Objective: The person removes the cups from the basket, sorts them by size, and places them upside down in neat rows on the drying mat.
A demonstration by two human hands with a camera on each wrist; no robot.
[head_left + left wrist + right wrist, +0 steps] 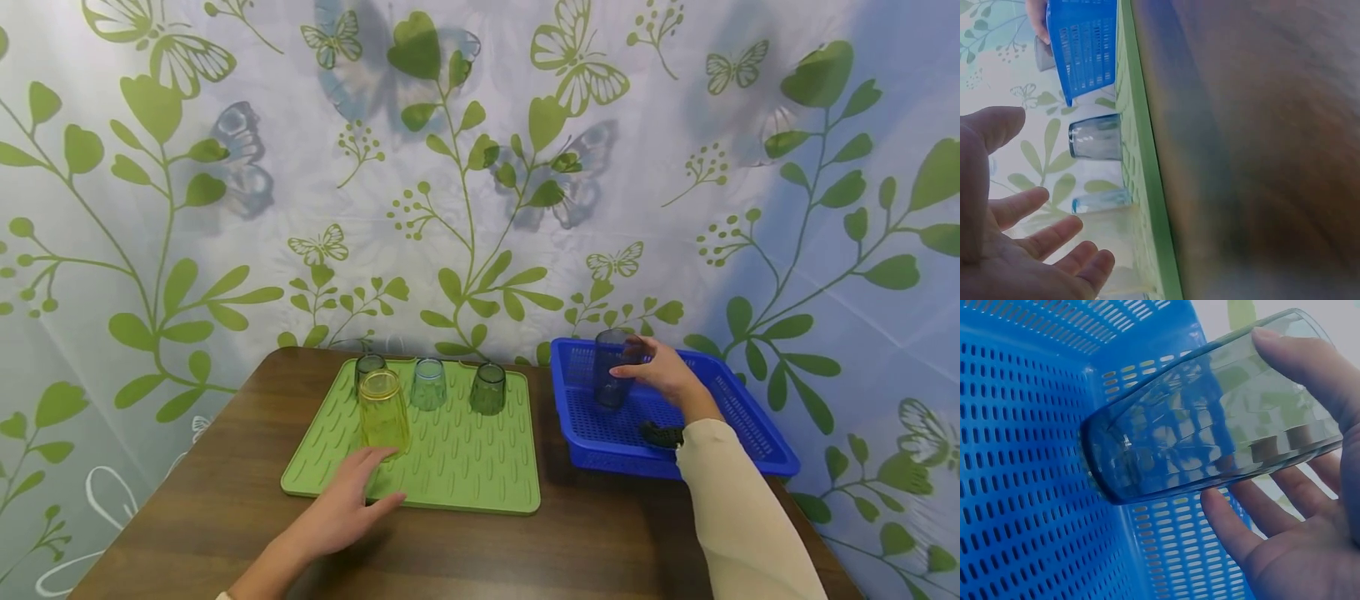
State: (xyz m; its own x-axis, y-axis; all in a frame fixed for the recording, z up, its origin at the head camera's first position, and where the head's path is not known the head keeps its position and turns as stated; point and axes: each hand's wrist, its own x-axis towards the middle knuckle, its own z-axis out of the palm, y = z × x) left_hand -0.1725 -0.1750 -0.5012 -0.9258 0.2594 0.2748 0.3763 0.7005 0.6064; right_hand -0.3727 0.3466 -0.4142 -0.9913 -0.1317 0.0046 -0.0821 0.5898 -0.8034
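My right hand [660, 375] grips a tall smoky-grey tumbler [611, 379] inside the blue plastic basket [564, 417]. In the right wrist view the thumb lies on one side of this tumbler [1166, 425] and fingers on the other, its base by the basket's slotted floor. Over the front left of the green drying mat [472, 475], my left hand [341, 508] is spread with nothing in its grasp. Its fingertips come right at the lower part of a tall yellow glass [384, 421] in the head view.
Behind the yellow glass is a partly hidden dark glass [367, 367]. Further right on the mat stand a pale blue glass [429, 385] and a short dark green-grey glass [489, 392]. A dark object [660, 433] shows beside the right wrist. A patterned curtain [480, 167] hangs behind the wooden table [450, 550].
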